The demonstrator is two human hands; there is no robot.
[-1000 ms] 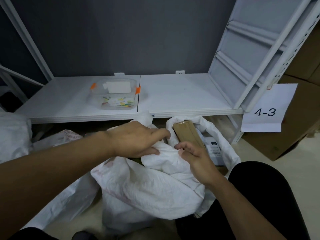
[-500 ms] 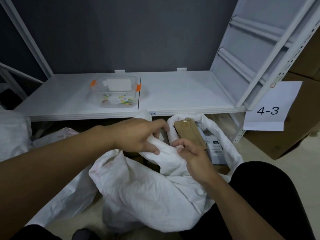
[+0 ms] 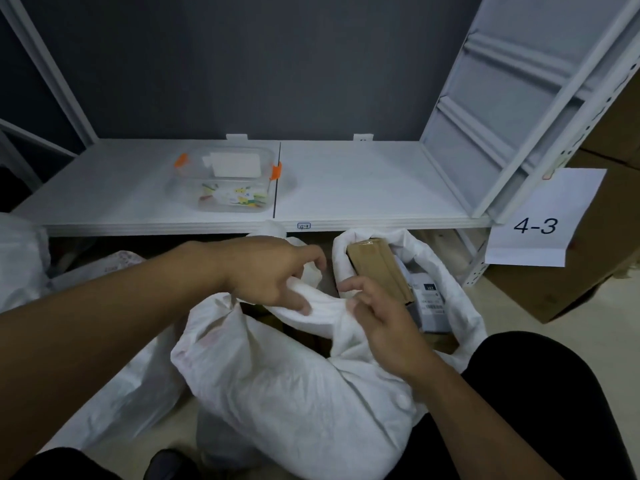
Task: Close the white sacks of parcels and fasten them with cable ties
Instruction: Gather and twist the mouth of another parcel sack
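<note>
Left hand: the left hand [image 3: 273, 271] has its fingers curled round a bunched fold of the white sack [image 3: 294, 375] at the rim.
Right hand: the right hand [image 3: 384, 317], just beside the left, pinches the same gathered fabric with bent fingers and thumb.
Sack look: white woven cloth, crumpled, bulging, with its mouth partly open.
Sack place: on the floor before the white shelf [image 3: 363, 181], between the person's knees.
Sack axis: its length runs from the person towards the shelf, and the mouth faces up and away.
Contents: a brown parcel [image 3: 379, 268] sticks out of the mouth lengthwise, with a grey labelled parcel [image 3: 431, 303] beside it.
Shelf: a clear container [image 3: 225, 178] with orange clips.
Right: a paper sign [image 3: 536, 220] reading 4-3.
</note>
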